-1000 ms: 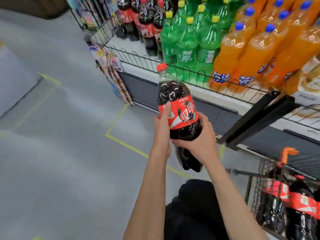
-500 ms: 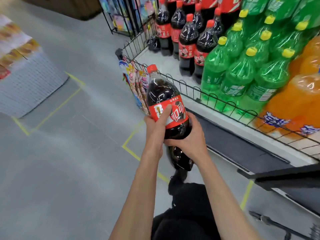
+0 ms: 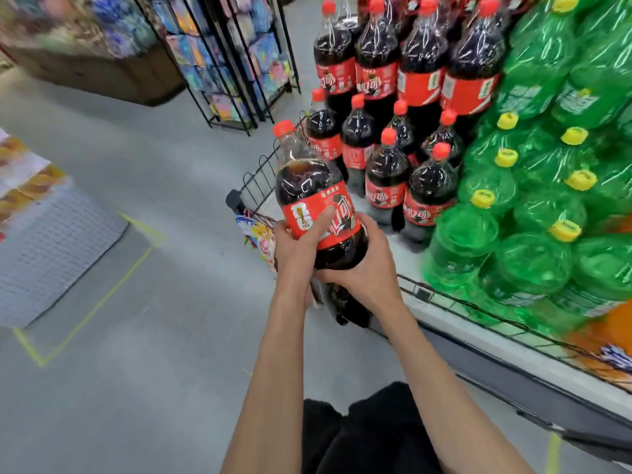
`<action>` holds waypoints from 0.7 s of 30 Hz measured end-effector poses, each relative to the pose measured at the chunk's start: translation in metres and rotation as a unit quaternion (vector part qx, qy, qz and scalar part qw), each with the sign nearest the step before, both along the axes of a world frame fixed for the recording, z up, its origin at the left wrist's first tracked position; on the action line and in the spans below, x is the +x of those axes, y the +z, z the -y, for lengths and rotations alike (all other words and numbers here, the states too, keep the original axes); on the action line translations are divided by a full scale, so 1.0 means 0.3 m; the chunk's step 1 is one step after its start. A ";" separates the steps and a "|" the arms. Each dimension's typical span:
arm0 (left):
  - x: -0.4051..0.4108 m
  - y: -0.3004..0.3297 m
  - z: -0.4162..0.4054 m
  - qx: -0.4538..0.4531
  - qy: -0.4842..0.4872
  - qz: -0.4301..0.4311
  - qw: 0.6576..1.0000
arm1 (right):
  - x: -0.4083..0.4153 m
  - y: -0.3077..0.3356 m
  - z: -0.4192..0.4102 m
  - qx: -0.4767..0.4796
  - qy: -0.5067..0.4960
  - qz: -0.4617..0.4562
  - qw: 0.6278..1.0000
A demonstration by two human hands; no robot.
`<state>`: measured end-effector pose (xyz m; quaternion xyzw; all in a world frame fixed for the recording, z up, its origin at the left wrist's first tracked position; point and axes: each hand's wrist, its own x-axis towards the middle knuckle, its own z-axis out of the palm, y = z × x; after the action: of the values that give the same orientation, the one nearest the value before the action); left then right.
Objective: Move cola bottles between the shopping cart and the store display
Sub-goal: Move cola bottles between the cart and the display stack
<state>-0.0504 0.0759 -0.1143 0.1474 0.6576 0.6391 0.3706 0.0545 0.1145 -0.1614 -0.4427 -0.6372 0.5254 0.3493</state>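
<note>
Hands, left hand (image 3: 297,248) and right hand (image 3: 367,265), clasp the cola bottle (image 3: 316,203), which should clear the display rail (image 3: 261,169) and land upright beside the shelved colas (image 3: 386,172).

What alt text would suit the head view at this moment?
Both hands, left hand and right hand, grip a large cola bottle over the wire-railed corner of a store display. Cola bottles stand on the shelf just beyond, with green bottles to their right.

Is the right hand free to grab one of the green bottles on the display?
Probably not yet. The right hand and the left hand both grip the cola bottle. The green bottles stand unblocked to its right, but it would have to let go first.
</note>
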 end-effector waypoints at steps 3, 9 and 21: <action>-0.106 -0.030 -0.090 -0.023 -0.042 -0.056 0.997 | -0.088 0.004 -0.070 0.024 -0.031 0.024 0.999; -0.326 -0.122 -0.297 -0.010 -0.114 -0.069 0.991 | -0.277 -0.039 -0.223 0.034 -0.092 0.027 0.995; -0.709 -0.216 -0.717 -0.031 -0.370 -0.201 0.907 | -0.645 -0.117 -0.497 -0.003 -0.254 0.051 0.966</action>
<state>-0.2631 0.2910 -0.1790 0.4938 0.6359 0.3925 0.4448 -0.1391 0.2635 -0.1966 -0.6174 -0.5192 0.3978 0.4371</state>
